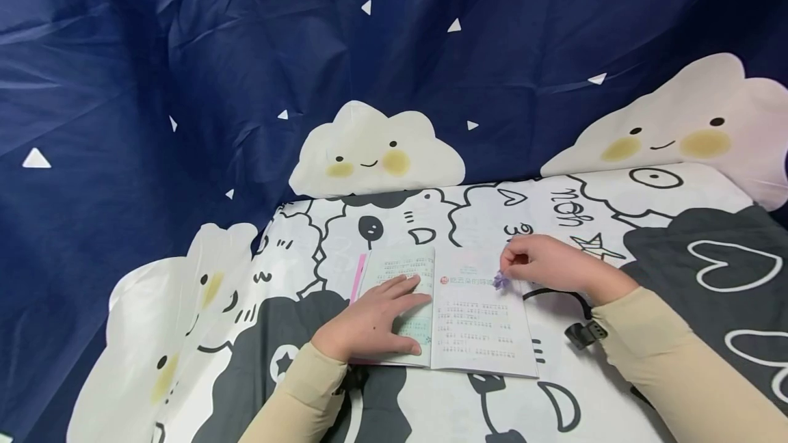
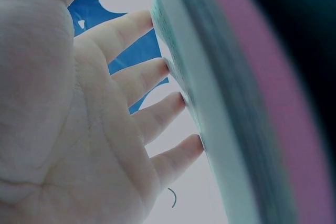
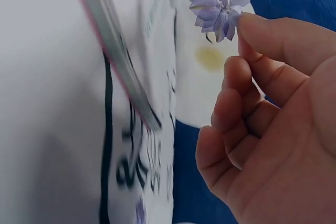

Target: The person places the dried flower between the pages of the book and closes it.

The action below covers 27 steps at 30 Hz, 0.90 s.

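An open book (image 1: pixel 477 333) with printed pages and a pink cover edge lies on the patterned cloth. My left hand (image 1: pixel 375 316) rests on its left page, fingers spread; in the left wrist view the fingertips (image 2: pixel 193 142) touch the paper. Over the upper part of the right page, my right hand (image 1: pixel 542 262) pinches a small purple flower (image 3: pixel 221 4) between thumb and forefinger. The remaining fingers of that hand (image 3: pixel 273 114) are curled loosely. From the head view the flower overlaps the page near its right edge.
A white cloth (image 1: pixel 443 405) with black drawings and dark grey shapes covers the surface. Behind it hangs a dark blue fabric (image 1: pixel 394 53) with white triangles and smiling clouds. A second purple bit (image 3: pixel 140 211) shows low in the right wrist view.
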Each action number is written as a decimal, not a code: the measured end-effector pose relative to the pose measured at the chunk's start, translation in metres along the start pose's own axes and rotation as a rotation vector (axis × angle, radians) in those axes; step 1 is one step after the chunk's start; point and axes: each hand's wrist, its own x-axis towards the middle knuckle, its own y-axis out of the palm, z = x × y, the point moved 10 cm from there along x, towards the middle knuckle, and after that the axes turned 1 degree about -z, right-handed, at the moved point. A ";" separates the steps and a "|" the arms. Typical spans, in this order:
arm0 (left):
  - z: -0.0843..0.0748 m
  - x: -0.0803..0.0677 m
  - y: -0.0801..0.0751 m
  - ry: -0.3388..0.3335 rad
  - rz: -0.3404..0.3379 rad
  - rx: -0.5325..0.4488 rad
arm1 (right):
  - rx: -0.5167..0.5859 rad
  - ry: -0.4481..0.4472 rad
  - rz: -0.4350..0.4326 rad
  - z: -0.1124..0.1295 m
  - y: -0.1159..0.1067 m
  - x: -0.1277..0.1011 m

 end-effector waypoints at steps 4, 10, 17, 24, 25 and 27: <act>0.000 0.001 0.000 0.002 -0.001 -0.001 | 0.022 0.002 0.060 0.003 0.016 0.014; 0.002 0.002 0.003 -0.014 0.018 -0.012 | 0.081 0.051 0.135 0.003 0.036 0.027; 0.003 0.001 0.003 -0.017 0.022 -0.013 | 0.047 0.067 0.195 0.005 0.054 0.037; 0.002 0.001 0.003 -0.016 0.028 -0.005 | 0.034 0.094 0.210 0.005 0.060 0.039; 0.003 0.001 0.003 -0.017 0.028 -0.003 | 0.032 0.093 0.209 0.006 0.060 0.038; 0.003 0.001 0.003 -0.018 0.029 -0.002 | 0.023 0.089 0.207 0.007 0.059 0.038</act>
